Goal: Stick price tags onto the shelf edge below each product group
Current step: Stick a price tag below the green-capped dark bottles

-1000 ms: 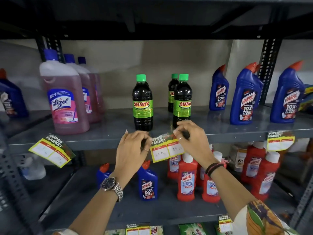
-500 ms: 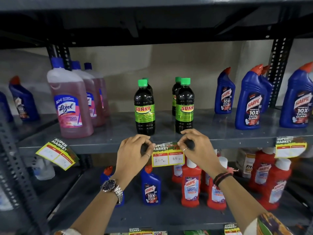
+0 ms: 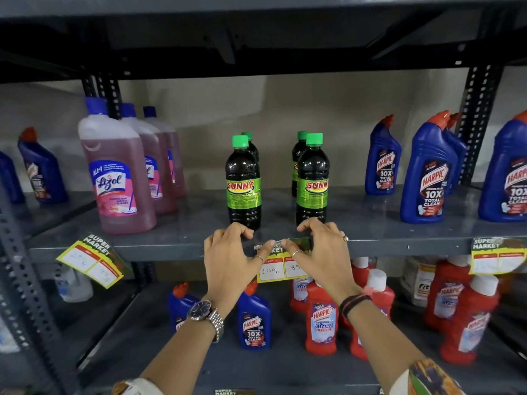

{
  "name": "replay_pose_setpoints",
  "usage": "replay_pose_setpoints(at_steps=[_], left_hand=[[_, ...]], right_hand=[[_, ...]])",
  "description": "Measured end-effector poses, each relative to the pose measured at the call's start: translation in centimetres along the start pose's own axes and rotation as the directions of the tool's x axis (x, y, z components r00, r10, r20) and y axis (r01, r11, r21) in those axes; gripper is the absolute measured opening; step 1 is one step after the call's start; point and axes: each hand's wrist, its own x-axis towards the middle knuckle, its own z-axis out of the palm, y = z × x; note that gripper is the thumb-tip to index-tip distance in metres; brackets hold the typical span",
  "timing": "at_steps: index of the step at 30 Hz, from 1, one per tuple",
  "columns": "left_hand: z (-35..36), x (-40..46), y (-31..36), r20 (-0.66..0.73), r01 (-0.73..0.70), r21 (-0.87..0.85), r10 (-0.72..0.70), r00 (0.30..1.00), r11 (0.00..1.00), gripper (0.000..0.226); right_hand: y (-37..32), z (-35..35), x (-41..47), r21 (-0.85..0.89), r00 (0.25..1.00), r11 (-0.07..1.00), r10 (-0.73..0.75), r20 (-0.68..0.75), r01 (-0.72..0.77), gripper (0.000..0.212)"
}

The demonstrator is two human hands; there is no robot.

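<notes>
Both hands are at the front edge of the grey shelf (image 3: 159, 248), directly below the Sunny bottles (image 3: 243, 182). The left hand (image 3: 228, 259) has its fingers curled loosely, tips resting on the shelf lip, and its thumb stretched rightward onto the top strip of the price tag (image 3: 281, 263). The right hand (image 3: 322, 252) mirrors it: fingers arched over the lip, thumb pointing left and pressing the same strip. The 2 thumb tips nearly meet at the tag's top centre. Neither hand is clenched and neither pinches the tag; both press it flat against the shelf edge.

The tag hangs level, long axis horizontal along the edge, printed face toward the camera and header uppermost. Its left and right ends are covered by the hands, and the header lettering is partly hidden by the thumbs. "100" is legible in the left box; the right box shows "85" and is cut off by the right hand.

A second tag (image 3: 92, 259) under the Lizol bottles (image 3: 119, 178) hangs tilted, its writing too faint to read. A third tag (image 3: 497, 255) under the blue Harpic bottles (image 3: 427, 172) is blurred.
</notes>
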Motion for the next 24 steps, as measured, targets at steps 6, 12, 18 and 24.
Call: replay_pose_setpoints(at_steps=[6,12,18,24], left_hand=[[0.2,-0.2,-0.2,-0.001,0.026,-0.071,-0.026,1.000,0.997,0.044],[-1.0,-0.5,-1.3,0.083,-0.017,-0.156,0.030,0.996,0.988,0.025],[-4.7,-0.2,-3.7,0.243,-0.056,-0.198,0.104,0.964,0.979,0.018],[-12.1,1.8,-11.8,0.041,-0.241,0.052,0.239,0.970,0.969,0.018]], right_hand=[[0.5,-0.2,0.2,0.159,0.993,0.985,0.058,0.099,-0.074,0.026],[1.0,-1.9,0.2,0.296,0.985,0.951,0.043,0.166,-0.091,0.041],[-0.6,-3.4,-0.6,0.282,0.973,0.955,0.029,0.228,-0.094,0.034],[-8.9,1.5,-2.2,0.230,0.984,0.973,-0.072,0.162,0.034,0.023]])
